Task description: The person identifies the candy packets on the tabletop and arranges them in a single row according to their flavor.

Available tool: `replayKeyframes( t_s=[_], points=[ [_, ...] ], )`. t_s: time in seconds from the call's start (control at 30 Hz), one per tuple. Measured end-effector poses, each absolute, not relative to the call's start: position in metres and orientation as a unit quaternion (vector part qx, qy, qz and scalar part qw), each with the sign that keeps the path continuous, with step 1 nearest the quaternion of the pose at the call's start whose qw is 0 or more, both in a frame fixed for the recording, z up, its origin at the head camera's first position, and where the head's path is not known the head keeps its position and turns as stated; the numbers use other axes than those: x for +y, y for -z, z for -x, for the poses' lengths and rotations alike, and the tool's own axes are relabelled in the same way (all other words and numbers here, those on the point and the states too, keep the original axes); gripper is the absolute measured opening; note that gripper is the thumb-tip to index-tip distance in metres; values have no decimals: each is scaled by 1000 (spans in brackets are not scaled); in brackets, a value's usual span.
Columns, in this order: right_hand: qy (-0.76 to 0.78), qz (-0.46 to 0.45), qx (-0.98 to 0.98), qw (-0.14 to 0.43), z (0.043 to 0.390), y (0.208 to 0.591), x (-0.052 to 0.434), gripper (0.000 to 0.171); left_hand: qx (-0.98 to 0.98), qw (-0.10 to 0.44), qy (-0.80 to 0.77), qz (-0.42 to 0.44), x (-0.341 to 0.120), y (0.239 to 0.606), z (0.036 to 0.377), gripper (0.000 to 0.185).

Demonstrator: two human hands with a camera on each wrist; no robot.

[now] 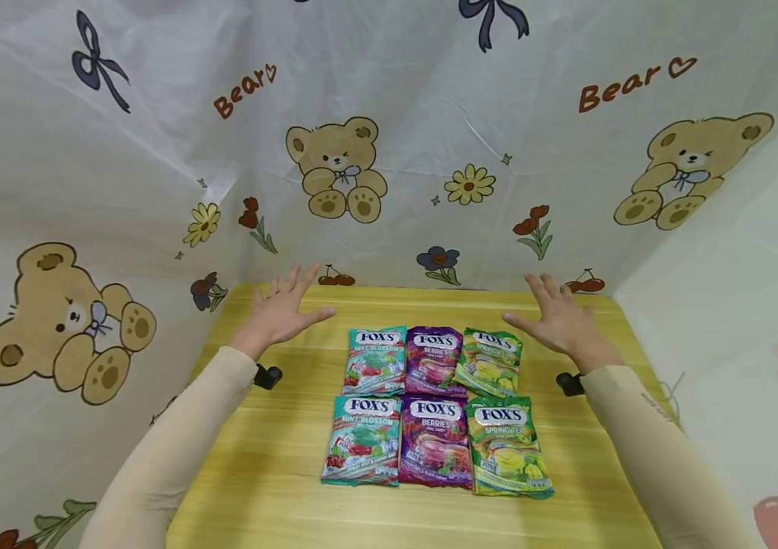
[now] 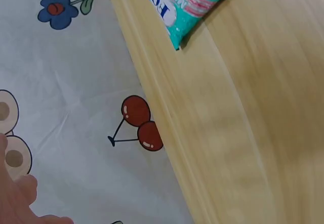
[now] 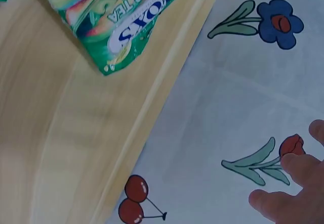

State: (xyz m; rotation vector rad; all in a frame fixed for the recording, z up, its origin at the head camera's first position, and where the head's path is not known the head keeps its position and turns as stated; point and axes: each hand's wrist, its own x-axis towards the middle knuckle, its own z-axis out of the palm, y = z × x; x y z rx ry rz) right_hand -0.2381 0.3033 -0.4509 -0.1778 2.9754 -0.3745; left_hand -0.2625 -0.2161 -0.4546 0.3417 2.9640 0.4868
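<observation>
Over the far half of the table (image 1: 279,457), left hand (image 1: 284,311) and right hand (image 1: 560,320) hover spread and empty, well apart, flanking the six candy bags (image 1: 435,408) mid-table; slick, tightly packed bags, so a grab may drag neighbours.

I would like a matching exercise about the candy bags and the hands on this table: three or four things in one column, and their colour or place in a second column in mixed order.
Things:
1. Mint Blossom bags
2. Berries bags
3. Spring Tea bags
4. left hand

Colour or place:
A. purple, middle column
B. raised over the far left part of the table, holding nothing
C. green, right column
D. teal, left column

Pairs: 1-D, 2-A, 3-C, 4-B
</observation>
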Motion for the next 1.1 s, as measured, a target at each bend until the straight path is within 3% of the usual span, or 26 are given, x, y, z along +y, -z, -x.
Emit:
replayKeyframes(
  t_s=[0.53, 1.1],
  points=[
    [232, 73, 968, 59, 240, 464, 281, 102, 948, 68, -284, -128, -189, 476, 255, 94],
    [326, 62, 941, 65, 228, 495, 229, 93, 901, 100, -416, -76, -179, 524, 232, 89]
  ],
)
